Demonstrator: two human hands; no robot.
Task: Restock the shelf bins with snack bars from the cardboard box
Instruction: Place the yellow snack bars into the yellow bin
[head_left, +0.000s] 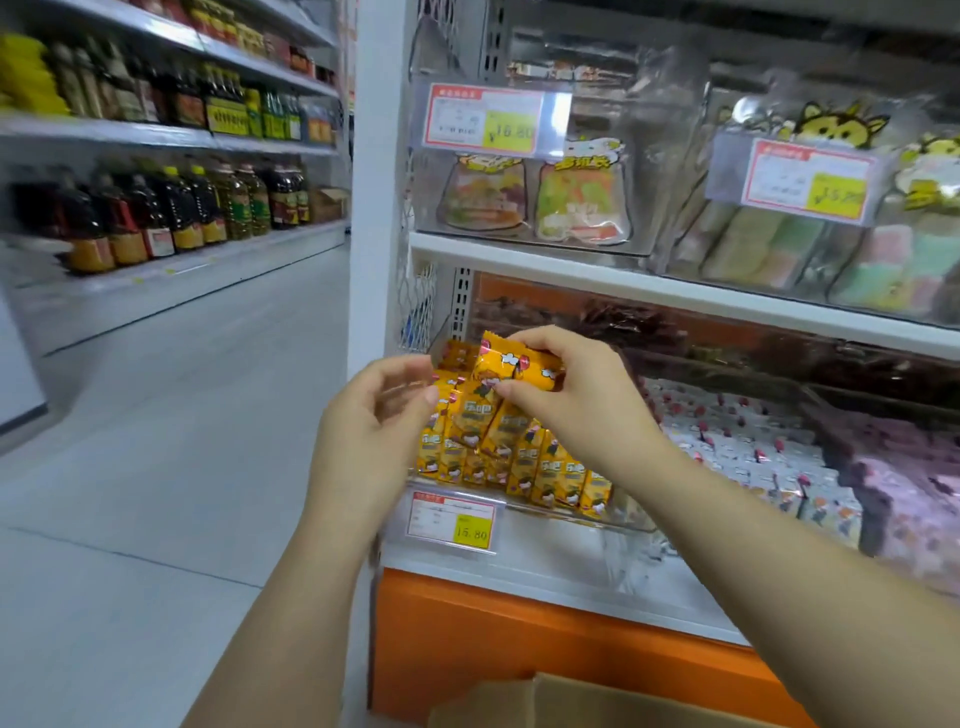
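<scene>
**Topping up the left-end bin (631, 512)**

We pinch one snack bar (511, 366) in our right hand (576, 395), its long axis crosswise, just above the upright bars (498, 452) packed in the bin at the lower shelf's (519, 566) left end. Our left hand (371, 421) hovers just beside the packet's left tip, fingers loosely curled, holding nothing. The drop looks straight down; the rows seem tight, so it may need turning upright. The cardboard box (597, 701) sits below.
</scene>
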